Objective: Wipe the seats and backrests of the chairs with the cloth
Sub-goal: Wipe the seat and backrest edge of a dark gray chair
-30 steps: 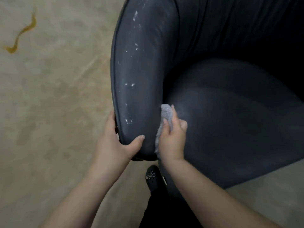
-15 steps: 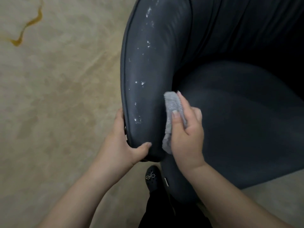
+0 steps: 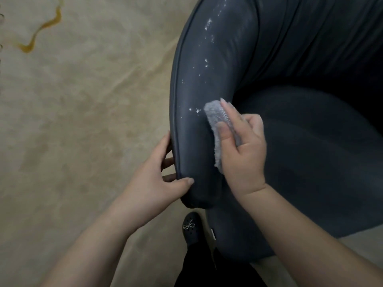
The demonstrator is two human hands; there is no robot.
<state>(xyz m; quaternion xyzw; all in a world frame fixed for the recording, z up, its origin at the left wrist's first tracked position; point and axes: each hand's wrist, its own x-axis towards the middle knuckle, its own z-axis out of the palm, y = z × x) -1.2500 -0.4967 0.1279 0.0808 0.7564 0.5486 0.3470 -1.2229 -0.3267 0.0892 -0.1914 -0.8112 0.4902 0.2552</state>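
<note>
Cloth (image 3: 217, 121) on armrest (image 3: 207, 79), left of seat (image 3: 310, 152).

No readable text anywhere in view.

Nothing is showing letters, numbers, brand names or labels. The only mark near a sign is sitting below the fingers of both hands: a small looped bow-like ornament of pale studs on the toe of a black shoe (image 3: 191, 226), and it is spelling out nothing. Just beside that shoe, a tiny pale tag (image 3: 213, 233) is poking out at the chair's lower edge, too small to read. Up and left, well apart from the fingers, a wavy amber streak (image 3: 42, 27) is running across the beige floor; it is not forming any character.
</note>
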